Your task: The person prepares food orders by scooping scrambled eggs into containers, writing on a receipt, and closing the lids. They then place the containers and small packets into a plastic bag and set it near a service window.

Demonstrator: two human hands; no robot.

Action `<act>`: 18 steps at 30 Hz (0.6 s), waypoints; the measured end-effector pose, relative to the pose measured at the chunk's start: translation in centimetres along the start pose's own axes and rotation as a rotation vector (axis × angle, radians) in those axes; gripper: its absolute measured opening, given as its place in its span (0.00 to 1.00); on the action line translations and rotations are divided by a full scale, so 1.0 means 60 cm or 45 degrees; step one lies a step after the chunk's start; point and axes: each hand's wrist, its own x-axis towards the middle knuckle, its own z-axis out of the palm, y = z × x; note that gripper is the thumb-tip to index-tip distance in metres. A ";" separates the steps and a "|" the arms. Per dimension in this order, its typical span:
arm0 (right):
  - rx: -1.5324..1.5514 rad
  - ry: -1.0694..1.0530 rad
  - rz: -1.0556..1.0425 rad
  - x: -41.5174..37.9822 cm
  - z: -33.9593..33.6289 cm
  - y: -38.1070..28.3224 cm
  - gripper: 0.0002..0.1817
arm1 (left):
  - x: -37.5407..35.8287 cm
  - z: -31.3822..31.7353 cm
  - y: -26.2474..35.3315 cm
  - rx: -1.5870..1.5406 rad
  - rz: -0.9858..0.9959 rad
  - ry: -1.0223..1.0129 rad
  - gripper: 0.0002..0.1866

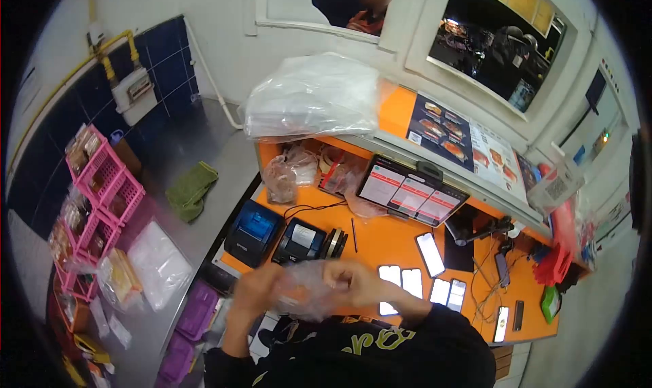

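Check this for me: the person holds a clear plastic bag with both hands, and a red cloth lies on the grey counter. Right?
No: the head view shows the cloth on the grey counter is green. The left hand and right hand do hold the plastic bag.

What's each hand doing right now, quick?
Left hand: holding the left side of a clear plastic bag; its fingers are too blurred to make out.
Right hand: closed, fingers curled, holding the same bag's right side.
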 end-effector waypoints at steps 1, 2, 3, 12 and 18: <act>-0.438 0.163 0.047 0.004 -0.018 0.018 0.14 | -0.010 -0.024 -0.008 0.118 -0.036 0.229 0.11; -0.827 0.491 0.077 0.013 -0.036 0.042 0.15 | -0.025 -0.056 -0.017 0.239 -0.070 0.448 0.06; -1.205 0.829 0.114 0.020 -0.042 0.057 0.17 | -0.053 -0.076 -0.035 0.548 -0.027 0.651 0.07; -0.516 0.532 -0.263 0.067 0.058 0.109 0.15 | -0.154 -0.064 -0.103 0.505 -0.413 0.813 0.12; 0.739 0.200 -0.197 0.054 0.091 0.059 0.22 | -0.273 -0.066 -0.125 -1.849 -0.367 0.678 0.12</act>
